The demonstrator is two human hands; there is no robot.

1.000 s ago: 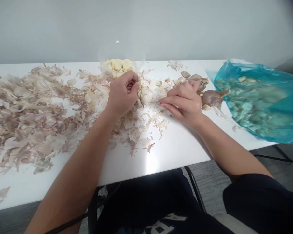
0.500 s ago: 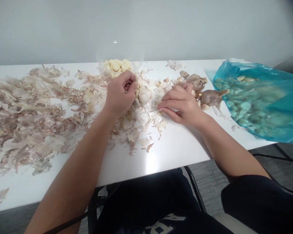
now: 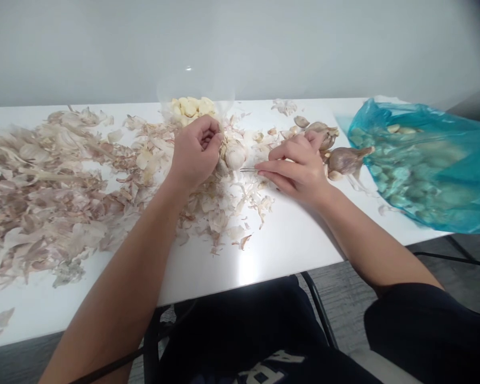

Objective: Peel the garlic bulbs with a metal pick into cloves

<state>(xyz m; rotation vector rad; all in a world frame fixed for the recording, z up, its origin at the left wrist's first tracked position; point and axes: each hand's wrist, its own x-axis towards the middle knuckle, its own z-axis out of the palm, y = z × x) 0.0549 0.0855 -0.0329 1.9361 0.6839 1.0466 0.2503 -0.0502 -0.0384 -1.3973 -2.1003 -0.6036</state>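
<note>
My left hand [image 3: 196, 152] is closed, fingers curled in, at the left side of a pale garlic bulb [image 3: 236, 156]. The fingertips are partly hidden, but they appear to grip the bulb by its stem side. My right hand [image 3: 298, 168] pinches a pair of thin metal tweezers [image 3: 248, 169], whose two prongs point left, just below and right of the bulb. Behind my left hand, peeled garlic cloves [image 3: 192, 106] sit in a clear plastic container. Loose garlic skins [image 3: 218, 218] lie beneath and in front of the bulb.
A wide heap of garlic skins [image 3: 56, 202] covers the left of the white table [image 3: 288, 245]. Right of my right hand lie whole garlic bulbs [image 3: 346, 160]. Beyond them a blue plastic bag [image 3: 428, 165] of garlic cloves reaches the right edge.
My right hand has turned slightly, and both tweezer prongs now show, nearer the bulb. My left hand and the bulb have shifted a little left.
</note>
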